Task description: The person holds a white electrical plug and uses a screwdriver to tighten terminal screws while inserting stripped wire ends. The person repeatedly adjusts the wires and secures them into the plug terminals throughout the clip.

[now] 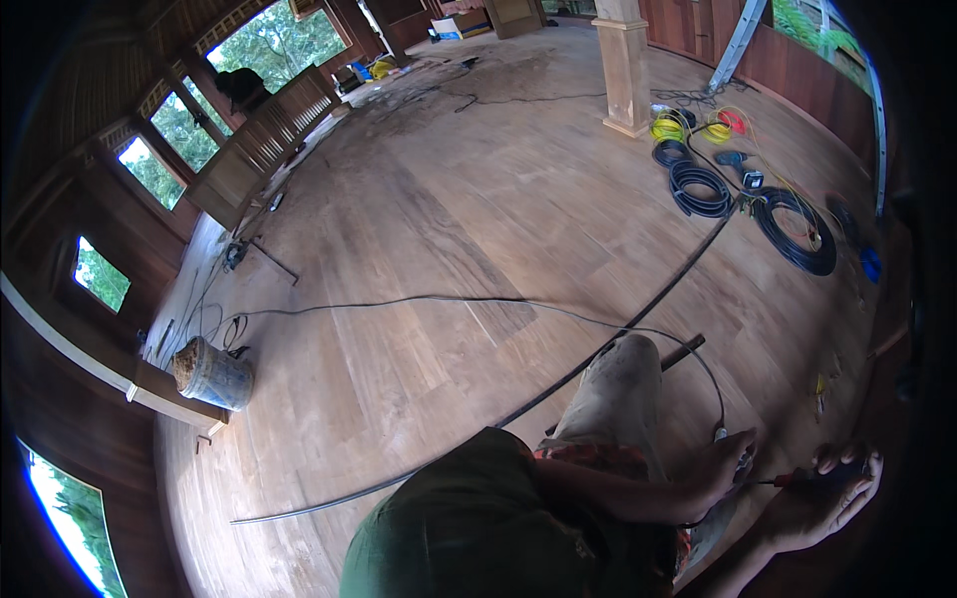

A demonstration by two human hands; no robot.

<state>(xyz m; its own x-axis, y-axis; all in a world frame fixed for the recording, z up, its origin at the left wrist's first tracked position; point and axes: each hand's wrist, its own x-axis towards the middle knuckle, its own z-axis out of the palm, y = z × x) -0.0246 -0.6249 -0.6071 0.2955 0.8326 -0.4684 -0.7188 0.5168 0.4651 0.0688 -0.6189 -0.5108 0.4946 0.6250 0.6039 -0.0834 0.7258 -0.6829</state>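
Observation:
Low on the right, my left hand is closed at the end of a thin black cable, where a small pale piece shows just above the fingers. What exactly sits inside the fingers is too dark to make out. My right hand is closed round a screwdriver with a red handle, and its shaft points left toward my left hand. The cable loops past my bent knee and runs left across the wooden floor. A long dark strip lies diagonally beneath the knee, beside a short dark bar.
Black coils, a cordless drill and yellow rolls lie near a wooden post. A ladder leans at the far right. To the left stand a filled bucket and a slatted wooden bench.

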